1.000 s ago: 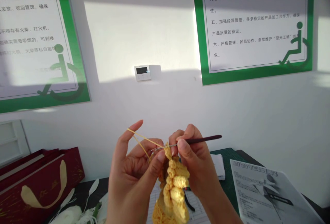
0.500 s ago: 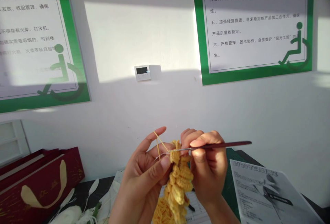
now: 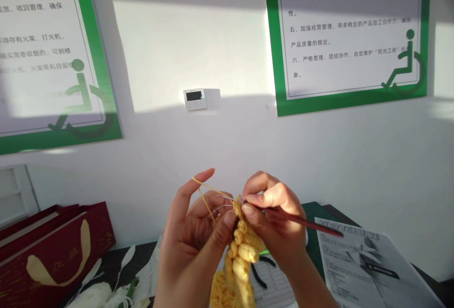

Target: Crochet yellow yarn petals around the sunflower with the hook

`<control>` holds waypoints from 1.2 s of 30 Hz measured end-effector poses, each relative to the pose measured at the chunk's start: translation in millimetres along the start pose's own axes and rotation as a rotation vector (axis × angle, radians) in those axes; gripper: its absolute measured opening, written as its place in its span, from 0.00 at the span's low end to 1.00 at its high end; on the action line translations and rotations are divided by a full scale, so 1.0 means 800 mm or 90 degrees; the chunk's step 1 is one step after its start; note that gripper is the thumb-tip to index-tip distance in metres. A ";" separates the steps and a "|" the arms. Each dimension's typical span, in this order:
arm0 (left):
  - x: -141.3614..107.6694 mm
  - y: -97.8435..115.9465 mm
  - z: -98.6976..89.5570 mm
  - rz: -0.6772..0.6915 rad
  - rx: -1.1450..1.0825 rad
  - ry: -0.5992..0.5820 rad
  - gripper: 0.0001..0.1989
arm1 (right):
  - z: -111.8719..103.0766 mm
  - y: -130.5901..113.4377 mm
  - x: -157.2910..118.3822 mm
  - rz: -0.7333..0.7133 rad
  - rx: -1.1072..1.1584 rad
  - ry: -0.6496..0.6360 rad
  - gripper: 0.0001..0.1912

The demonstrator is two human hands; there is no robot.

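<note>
The left hand pinches the crochet, yarn over one finger; right of the crochet, the right hand pinches the hook. I'd say mid-stitch; catching yarn wants steady tension.

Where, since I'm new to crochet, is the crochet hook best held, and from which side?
Probably grip the crochet hook by its dark red handle, from the right, thumb and forefinger near the inner end. The handle is long and straight and slants down to the right, away from the left hand pinching the yellow crochet piece. The right hand grips it there.
</note>
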State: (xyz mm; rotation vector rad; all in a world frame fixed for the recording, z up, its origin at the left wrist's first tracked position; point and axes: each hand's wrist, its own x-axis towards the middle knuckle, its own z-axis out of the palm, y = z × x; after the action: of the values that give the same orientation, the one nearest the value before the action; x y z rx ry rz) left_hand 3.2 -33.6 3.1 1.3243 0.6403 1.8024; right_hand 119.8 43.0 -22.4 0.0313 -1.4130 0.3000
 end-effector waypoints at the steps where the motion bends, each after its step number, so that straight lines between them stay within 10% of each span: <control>1: 0.000 -0.001 -0.001 -0.009 -0.011 0.000 0.29 | -0.001 -0.002 0.000 -0.053 -0.083 0.001 0.08; 7: 0.005 -0.002 -0.011 -0.213 -0.177 -0.074 0.28 | 0.015 0.001 -0.010 -0.072 0.060 0.147 0.02; 15: 0.013 0.005 -0.015 -0.209 -0.185 -0.100 0.22 | 0.019 -0.005 -0.001 0.227 0.401 0.146 0.13; 19: 0.009 0.003 -0.012 -0.074 -0.023 -0.039 0.21 | 0.020 -0.002 0.000 0.328 0.443 0.054 0.12; 27: 0.009 -0.009 -0.007 0.117 0.151 0.038 0.22 | -0.009 -0.002 0.004 0.070 -0.007 -0.033 0.06; 32: 0.005 -0.006 -0.008 -0.024 0.019 0.050 0.25 | -0.003 -0.002 0.001 -0.254 -0.259 -0.023 0.17; 36: 0.005 0.001 -0.012 -0.154 -0.069 0.031 0.30 | 0.015 0.004 -0.005 -0.075 -0.015 0.107 0.09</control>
State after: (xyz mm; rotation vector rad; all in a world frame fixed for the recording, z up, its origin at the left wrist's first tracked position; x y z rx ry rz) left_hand -6.6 -30.5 2.8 1.0851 0.6874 1.6527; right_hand 107.0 43.0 -24.8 0.0686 -1.2425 0.1846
